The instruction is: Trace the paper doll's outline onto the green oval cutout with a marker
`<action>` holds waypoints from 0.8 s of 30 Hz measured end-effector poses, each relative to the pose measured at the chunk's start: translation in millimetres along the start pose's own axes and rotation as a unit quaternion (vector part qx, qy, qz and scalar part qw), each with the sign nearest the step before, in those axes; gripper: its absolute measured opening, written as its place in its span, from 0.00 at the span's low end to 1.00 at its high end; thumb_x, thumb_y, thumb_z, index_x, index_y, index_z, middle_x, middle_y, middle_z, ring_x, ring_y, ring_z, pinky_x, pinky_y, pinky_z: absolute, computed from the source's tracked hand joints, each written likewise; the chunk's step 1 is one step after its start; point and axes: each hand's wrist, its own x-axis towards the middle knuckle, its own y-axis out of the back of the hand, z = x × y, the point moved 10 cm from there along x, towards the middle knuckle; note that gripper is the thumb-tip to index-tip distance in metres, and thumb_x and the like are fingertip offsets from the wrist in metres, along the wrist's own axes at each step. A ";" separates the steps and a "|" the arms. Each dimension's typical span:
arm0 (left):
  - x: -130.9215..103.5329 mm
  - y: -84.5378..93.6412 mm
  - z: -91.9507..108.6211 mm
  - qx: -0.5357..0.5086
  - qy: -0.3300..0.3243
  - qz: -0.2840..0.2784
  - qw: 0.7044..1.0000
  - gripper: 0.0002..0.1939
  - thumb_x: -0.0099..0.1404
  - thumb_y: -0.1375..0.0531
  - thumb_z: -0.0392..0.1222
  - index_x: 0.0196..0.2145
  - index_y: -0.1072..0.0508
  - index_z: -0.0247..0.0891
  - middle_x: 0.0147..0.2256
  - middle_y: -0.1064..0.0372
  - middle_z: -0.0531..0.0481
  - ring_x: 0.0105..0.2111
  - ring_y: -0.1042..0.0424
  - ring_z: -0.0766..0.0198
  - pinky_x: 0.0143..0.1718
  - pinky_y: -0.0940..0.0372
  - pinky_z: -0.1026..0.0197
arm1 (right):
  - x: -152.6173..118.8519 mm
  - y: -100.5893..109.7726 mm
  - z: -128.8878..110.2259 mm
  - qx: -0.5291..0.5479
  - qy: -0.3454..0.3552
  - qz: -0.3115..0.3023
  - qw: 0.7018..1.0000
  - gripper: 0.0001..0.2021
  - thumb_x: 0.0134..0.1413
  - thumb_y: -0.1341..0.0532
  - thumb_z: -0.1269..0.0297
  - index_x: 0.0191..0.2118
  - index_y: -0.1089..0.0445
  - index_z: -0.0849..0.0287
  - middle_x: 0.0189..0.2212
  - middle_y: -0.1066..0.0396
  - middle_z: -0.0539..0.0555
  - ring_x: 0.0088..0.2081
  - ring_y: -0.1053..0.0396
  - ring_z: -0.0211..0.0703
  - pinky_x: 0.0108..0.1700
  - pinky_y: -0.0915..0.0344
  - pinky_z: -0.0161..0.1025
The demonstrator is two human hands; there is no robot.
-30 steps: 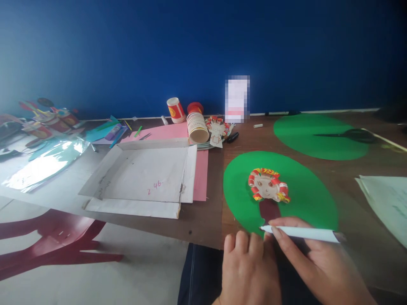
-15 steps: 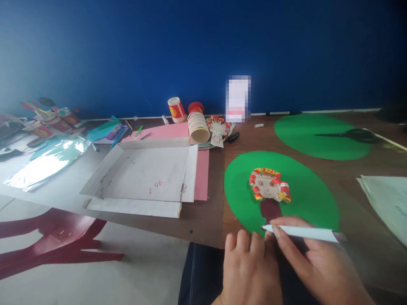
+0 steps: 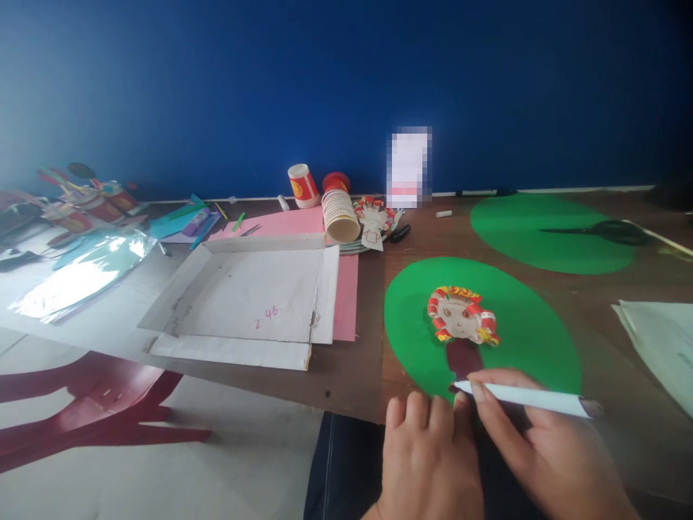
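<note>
At your far left, a cluster of cups (image 3: 105, 211) holds sticks and tools, too blurred to sort out. The box lid (image 3: 243, 296) lies open side up, with pink figures marked on its floor. Behind it, the cup stack (image 3: 340, 215) lies on its side, mouth toward you, and a single red cup (image 3: 304, 189) stands just beside it.

Your right hand (image 3: 546, 448) has thumb and fingers pinched on the white marker (image 3: 533, 398), near its tip, which points left, just below the brown strip (image 3: 463, 360). That strip lies on the near green oval (image 3: 530, 325), below the curled paper face (image 3: 461, 322). Your left hand (image 3: 432, 455) is palm down at the oval's near edge, fingers bent and close together; you cannot tell from here whether they grip anything, as the fingertips are hidden.
</note>
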 end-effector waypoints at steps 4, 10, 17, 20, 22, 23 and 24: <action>1.1 4.7 -1.4 -0.007 0.004 0.014 1.000 0.09 0.76 0.38 0.44 0.49 0.21 0.43 0.32 0.34 0.50 0.33 0.37 0.57 0.38 0.39 0.52 | 1.8 2.4 -3.7 -0.015 0.005 0.012 1.000 0.18 0.77 0.49 0.56 0.35 0.28 0.51 0.25 0.20 0.45 0.23 0.21 0.36 0.28 0.28 0.28; 0.5 1.1 -0.3 0.000 0.000 -0.005 1.000 0.11 0.76 0.38 0.45 0.52 0.21 0.43 0.33 0.34 0.50 0.34 0.37 0.56 0.38 0.39 0.52 | -2.7 1.6 -0.9 -0.023 -0.001 0.015 1.000 0.19 0.77 0.49 0.55 0.35 0.28 0.52 0.25 0.20 0.46 0.23 0.21 0.37 0.25 0.30 0.30; -0.9 -7.1 0.4 0.006 -0.004 -0.029 1.000 0.12 0.75 0.38 0.43 0.54 0.22 0.43 0.33 0.34 0.49 0.34 0.37 0.57 0.39 0.38 0.53 | -1.7 1.1 0.7 -0.024 -0.009 0.017 1.000 0.18 0.76 0.48 0.55 0.35 0.28 0.52 0.26 0.19 0.47 0.24 0.21 0.38 0.24 0.30 0.31; -1.2 -8.6 0.1 0.006 -0.004 -0.032 0.999 0.12 0.75 0.39 0.43 0.54 0.22 0.43 0.33 0.34 0.49 0.34 0.36 0.57 0.39 0.38 0.53 | -3.5 2.0 3.2 -0.020 -0.017 0.020 0.999 0.17 0.75 0.47 0.55 0.35 0.27 0.52 0.26 0.19 0.47 0.24 0.21 0.38 0.24 0.30 0.31; -1.5 -8.5 0.6 0.004 -0.008 -0.028 1.000 0.13 0.75 0.39 0.43 0.55 0.22 0.43 0.33 0.34 0.50 0.34 0.36 0.57 0.38 0.38 0.53 | -5.3 2.5 5.5 -0.018 -0.023 0.020 0.999 0.16 0.74 0.46 0.55 0.35 0.27 0.52 0.26 0.19 0.47 0.23 0.21 0.38 0.23 0.31 0.31; -1.7 -8.3 0.6 0.004 -0.007 -0.026 1.000 0.13 0.76 0.38 0.43 0.55 0.22 0.43 0.33 0.34 0.50 0.34 0.36 0.57 0.38 0.38 0.53 | -6.1 2.6 6.9 -0.016 -0.027 0.020 0.999 0.16 0.74 0.46 0.55 0.35 0.27 0.52 0.26 0.19 0.47 0.22 0.22 0.38 0.23 0.30 0.32; -1.8 -8.0 0.1 0.004 -0.004 -0.024 1.000 0.13 0.76 0.38 0.43 0.55 0.22 0.43 0.33 0.34 0.50 0.34 0.36 0.57 0.39 0.37 0.53 | -6.6 2.6 8.1 -0.014 -0.032 0.020 0.999 0.16 0.73 0.45 0.56 0.35 0.26 0.52 0.26 0.19 0.47 0.22 0.22 0.39 0.24 0.30 0.32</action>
